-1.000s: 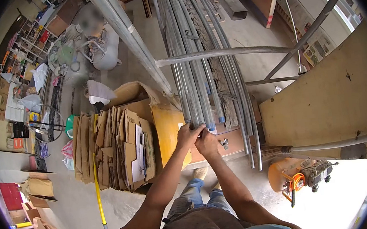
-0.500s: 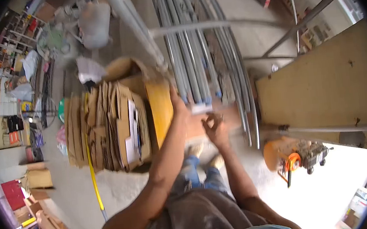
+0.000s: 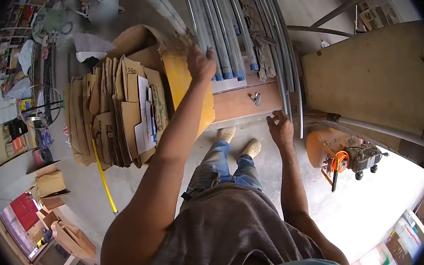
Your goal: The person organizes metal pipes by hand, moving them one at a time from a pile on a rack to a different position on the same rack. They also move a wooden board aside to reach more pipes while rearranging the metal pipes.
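Note:
My left hand (image 3: 201, 64) is closed at the foot of a slanted metal post (image 3: 162, 9), beside the leftmost of several grey metal pipes (image 3: 220, 34). What lies inside its curled fingers is hidden. On the brown board (image 3: 235, 104) below the pipe ends rests a small metal clamp (image 3: 255, 98). My right hand (image 3: 281, 127) is at the board's front edge, close to the end of a long thin pipe (image 3: 299, 109). Its thumb and bent fingers are apart, with nothing visible between them.
Folded cardboard sheets (image 3: 112, 101) stand packed at the left, next to a yellow panel (image 3: 181, 74). A yellow pole (image 3: 104, 181) leans there. To the right are an orange air compressor (image 3: 326, 149) and a large beige panel (image 3: 364, 72).
My left hand has moved up to the post's foot. My right hand has drawn back to the right, and the metal clamp now shows lying on the board.

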The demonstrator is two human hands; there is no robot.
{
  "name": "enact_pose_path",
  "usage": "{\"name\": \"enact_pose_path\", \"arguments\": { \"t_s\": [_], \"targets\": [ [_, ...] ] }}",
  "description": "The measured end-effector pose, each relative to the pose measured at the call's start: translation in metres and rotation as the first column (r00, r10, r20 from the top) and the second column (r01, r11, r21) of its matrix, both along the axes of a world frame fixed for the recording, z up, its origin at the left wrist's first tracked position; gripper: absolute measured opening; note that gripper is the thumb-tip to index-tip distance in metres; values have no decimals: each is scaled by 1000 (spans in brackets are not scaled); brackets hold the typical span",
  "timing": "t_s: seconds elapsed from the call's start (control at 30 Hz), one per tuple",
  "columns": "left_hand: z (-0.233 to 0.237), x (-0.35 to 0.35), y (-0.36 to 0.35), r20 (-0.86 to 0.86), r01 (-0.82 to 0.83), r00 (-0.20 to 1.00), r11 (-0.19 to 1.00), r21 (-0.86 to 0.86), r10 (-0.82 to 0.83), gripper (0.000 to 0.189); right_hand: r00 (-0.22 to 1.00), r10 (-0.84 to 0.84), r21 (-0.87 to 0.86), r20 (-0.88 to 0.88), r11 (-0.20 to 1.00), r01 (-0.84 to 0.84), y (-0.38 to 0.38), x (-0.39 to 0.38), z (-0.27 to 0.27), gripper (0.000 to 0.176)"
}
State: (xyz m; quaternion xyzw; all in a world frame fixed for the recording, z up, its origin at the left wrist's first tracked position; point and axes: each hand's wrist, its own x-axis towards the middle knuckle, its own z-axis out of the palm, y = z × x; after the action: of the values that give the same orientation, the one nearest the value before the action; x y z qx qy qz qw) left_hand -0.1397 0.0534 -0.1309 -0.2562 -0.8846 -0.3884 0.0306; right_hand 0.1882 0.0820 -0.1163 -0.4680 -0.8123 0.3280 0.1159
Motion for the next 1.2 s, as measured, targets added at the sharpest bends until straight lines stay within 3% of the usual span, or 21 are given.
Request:
{"name": "enact_pose_path", "arguments": {
  "t_s": [0.07,0.13,0.2,0.27,0.33,0.37,0.43,0.47,0.5,0.53,0.57,0.6,0.63,0.67,0.73,0.9,1.0,1.1,1.2],
  "targets": [
    [-19,-11,11,216,-54,974,995,-81,70,65,1000,19,-17,-2,1000,-19,14,-8,-2,26],
    [-27,-14,-1,203,-48,977,996,-74,62,64,999,33,-57,17,998,-32,4,-2,0,27],
    [-19,-25,-6,466,8,882,987,-160,69,66,999,37,-45,9,998,-36,4,3,5,28],
    [-51,-34,-10,369,-14,928,993,-116,56,66,999,51,-64,-8,997,-51,7,10,12,27],
    [-65,-36,-8,456,-82,888,996,21,64,63,1000,-2,-79,10,997,3,1,34,14,27],
    [-64,-41,-13,504,37,858,992,121,-94,65,999,-45,-97,24,994,47,-1,45,11,28],
    [-83,-45,-5,535,40,840,993,110,-93,70,989,-141,-149,52,978,148,-4,65,-1,27],
    [-101,-44,1,354,11,934,997,72,-35,74,980,-189,-192,70,961,199,-9,81,-13,26],
    [-69,-31,7,549,-29,830,990,-138,101,74,979,-186,-206,86,958,200,-13,91,-18,25],
    [-62,-13,12,401,-87,909,993,-82,113,67,978,-177,-226,112,954,199,-21,100,-23,24],
    [-33,-1,13,403,-90,909,994,-55,105,61,979,-167,-233,113,954,190,-29,105,-24,23],
    [-57,-6,17,385,-68,921,998,7,60,58,981,-157,-234,114,955,180,-30,106,-24,23],
    [-50,-1,20,380,-79,922,997,12,68,59,986,-146,-251,85,954,163,-31,104,-24,22],
    [-38,9,25,397,-116,911,993,-15,113,58,989,-137,-269,56,952,147,-34,100,-26,22],
    [-48,11,34,189,-41,979,989,-145,69,59,992,-103,-281,67,952,118,-35,86,-32,24],
    [-18,17,36,139,5,989,940,-342,45,77,997,-16,-228,78,973,33,-28,30,-12,26],
    [-21,-3,42,180,97,982,959,-268,-49,74,998,23,-205,65,979,-9,-24,21,-2,27],
    [-22,-9,48,60,122,992,926,-357,-107,71,1000,7,-174,16,985,-4,-17,27,-10,28],
    [-28,-17,44,-21,182,978,906,-381,-206,67,996,-37,-176,85,983,52,-18,50,-13,27]
  ]
}}
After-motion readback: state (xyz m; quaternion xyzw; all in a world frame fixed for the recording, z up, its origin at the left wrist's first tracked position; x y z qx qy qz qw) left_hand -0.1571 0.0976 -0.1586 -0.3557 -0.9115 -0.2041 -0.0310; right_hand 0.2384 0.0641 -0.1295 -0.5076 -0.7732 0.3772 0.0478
